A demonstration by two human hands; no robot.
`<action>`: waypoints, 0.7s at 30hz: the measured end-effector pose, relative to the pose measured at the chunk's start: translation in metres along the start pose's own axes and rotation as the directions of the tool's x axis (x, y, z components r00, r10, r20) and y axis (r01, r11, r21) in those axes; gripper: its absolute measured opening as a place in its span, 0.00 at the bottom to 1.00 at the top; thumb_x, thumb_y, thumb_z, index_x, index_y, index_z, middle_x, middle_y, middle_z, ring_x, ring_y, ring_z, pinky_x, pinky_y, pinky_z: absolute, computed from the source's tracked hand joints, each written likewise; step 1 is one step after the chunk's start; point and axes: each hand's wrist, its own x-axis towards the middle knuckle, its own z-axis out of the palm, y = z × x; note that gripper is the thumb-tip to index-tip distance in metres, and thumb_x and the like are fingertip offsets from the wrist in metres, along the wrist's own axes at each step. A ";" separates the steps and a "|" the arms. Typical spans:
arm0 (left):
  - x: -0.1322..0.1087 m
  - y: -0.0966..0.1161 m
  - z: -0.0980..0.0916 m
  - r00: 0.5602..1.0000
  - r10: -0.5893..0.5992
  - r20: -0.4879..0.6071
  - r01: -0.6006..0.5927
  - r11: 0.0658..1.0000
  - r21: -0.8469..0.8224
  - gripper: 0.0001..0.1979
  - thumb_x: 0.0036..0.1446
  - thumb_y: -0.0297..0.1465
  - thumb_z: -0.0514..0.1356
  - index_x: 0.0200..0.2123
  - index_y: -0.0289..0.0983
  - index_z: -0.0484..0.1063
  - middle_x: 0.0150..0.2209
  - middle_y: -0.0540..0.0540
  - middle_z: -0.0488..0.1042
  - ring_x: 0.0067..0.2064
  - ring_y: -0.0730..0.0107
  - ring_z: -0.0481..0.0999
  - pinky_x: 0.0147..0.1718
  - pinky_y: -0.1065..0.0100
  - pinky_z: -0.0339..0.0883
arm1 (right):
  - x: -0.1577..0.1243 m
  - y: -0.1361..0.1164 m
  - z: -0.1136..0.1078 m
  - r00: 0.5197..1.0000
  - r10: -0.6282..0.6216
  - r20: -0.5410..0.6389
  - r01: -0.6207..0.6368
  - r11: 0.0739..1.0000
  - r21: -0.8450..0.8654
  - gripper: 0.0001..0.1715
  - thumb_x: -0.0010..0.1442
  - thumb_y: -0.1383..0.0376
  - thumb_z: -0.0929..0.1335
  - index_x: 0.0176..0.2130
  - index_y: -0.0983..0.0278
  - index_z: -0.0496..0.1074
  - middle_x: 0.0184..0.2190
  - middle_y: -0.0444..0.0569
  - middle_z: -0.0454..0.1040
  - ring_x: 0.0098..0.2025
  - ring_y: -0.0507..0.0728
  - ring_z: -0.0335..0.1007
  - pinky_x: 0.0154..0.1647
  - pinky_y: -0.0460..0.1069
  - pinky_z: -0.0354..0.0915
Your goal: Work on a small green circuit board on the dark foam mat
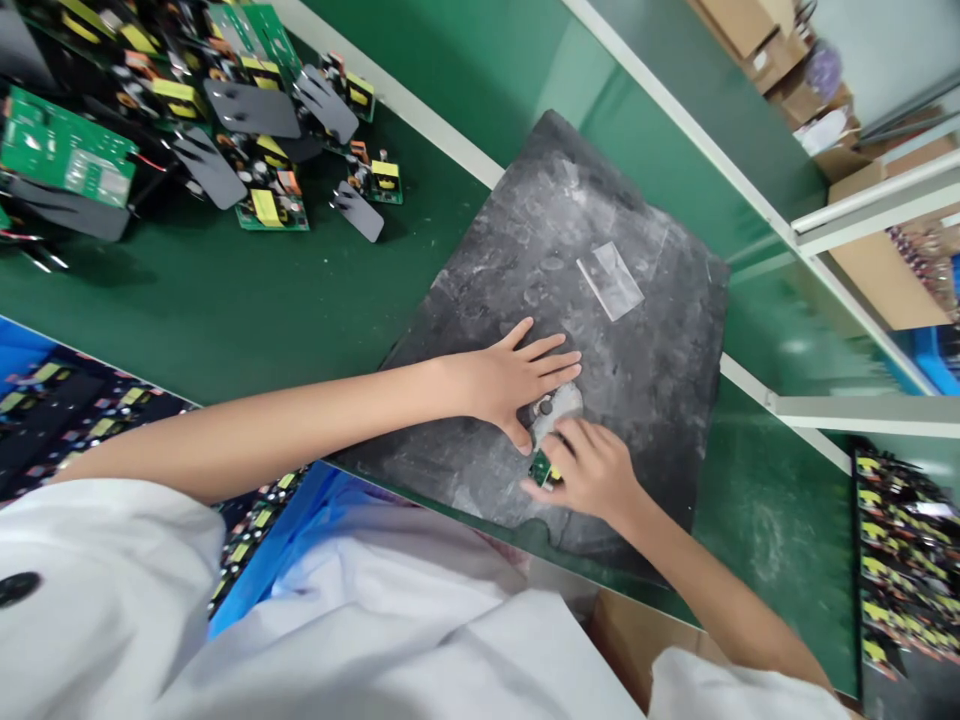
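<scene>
My left hand (517, 375) lies flat on a dark grey mat (652, 340), fingers stretched out, its thumb side pressing on a grey metal fin piece (559, 408). My right hand (592, 468) is curled around a small green circuit board (541, 468) joined to that fin piece, at the near part of the mat. A small clear plastic bag (611, 280) rests on the mat beyond my hands.
A heap of green circuit boards with yellow parts and grey fins (247, 110) lies at the far left of the green table (225, 300). A blue tray of boards (45, 400) sits at the left, another tray of boards (904, 560) at the right. Cardboard boxes (885, 260) stand behind the rail.
</scene>
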 end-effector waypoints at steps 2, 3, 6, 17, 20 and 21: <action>0.000 0.000 0.000 1.000 -0.006 -0.001 0.006 1.000 -0.012 0.49 0.50 0.52 0.58 0.66 0.37 0.40 0.67 0.44 0.38 0.68 0.51 0.32 0.62 0.41 0.26 | -0.002 0.003 0.000 0.990 0.139 -0.035 -0.140 0.990 -0.012 0.16 0.64 0.54 0.61 0.34 0.64 0.65 0.27 0.48 0.66 0.26 0.55 0.63 0.23 0.48 0.54; 0.000 0.000 0.000 1.000 -0.006 -0.002 0.006 1.000 -0.021 0.49 0.49 0.53 0.58 0.66 0.37 0.41 0.67 0.44 0.39 0.68 0.51 0.32 0.62 0.41 0.26 | -0.003 0.005 0.001 0.976 0.212 -0.048 -0.213 0.977 -0.017 0.16 0.65 0.54 0.61 0.35 0.64 0.64 0.28 0.48 0.67 0.26 0.55 0.63 0.24 0.48 0.54; 0.000 0.000 0.001 1.000 0.004 -0.016 -0.005 0.999 -0.037 0.50 0.48 0.54 0.59 0.66 0.37 0.41 0.67 0.44 0.40 0.68 0.50 0.33 0.62 0.41 0.26 | -0.005 0.005 0.001 0.984 0.177 -0.022 -0.178 0.984 -0.016 0.16 0.64 0.54 0.61 0.36 0.65 0.64 0.29 0.50 0.68 0.27 0.56 0.64 0.24 0.48 0.55; -0.001 0.002 -0.004 0.998 -0.013 0.057 0.013 1.000 0.006 0.48 0.51 0.52 0.56 0.66 0.36 0.37 0.68 0.48 0.34 0.69 0.54 0.29 0.62 0.43 0.22 | -0.011 0.002 0.000 0.998 0.056 0.000 -0.056 0.998 -0.037 0.16 0.63 0.53 0.62 0.36 0.64 0.65 0.30 0.51 0.69 0.28 0.56 0.64 0.25 0.49 0.55; 0.000 0.001 -0.004 0.998 -0.019 0.067 0.019 1.000 -0.003 0.48 0.51 0.53 0.55 0.66 0.36 0.37 0.68 0.48 0.34 0.68 0.55 0.28 0.62 0.44 0.21 | -0.011 0.009 0.000 0.986 0.161 -0.033 -0.163 0.984 -0.068 0.17 0.65 0.53 0.60 0.35 0.64 0.64 0.29 0.50 0.68 0.27 0.56 0.64 0.25 0.49 0.55; 0.000 0.001 -0.003 0.998 -0.018 0.067 0.019 1.000 -0.010 0.49 0.51 0.54 0.56 0.66 0.36 0.38 0.68 0.48 0.34 0.68 0.54 0.28 0.62 0.44 0.20 | -0.011 0.010 0.000 0.977 0.210 -0.040 -0.212 0.975 -0.072 0.18 0.66 0.53 0.59 0.35 0.65 0.64 0.29 0.50 0.68 0.27 0.56 0.64 0.25 0.49 0.55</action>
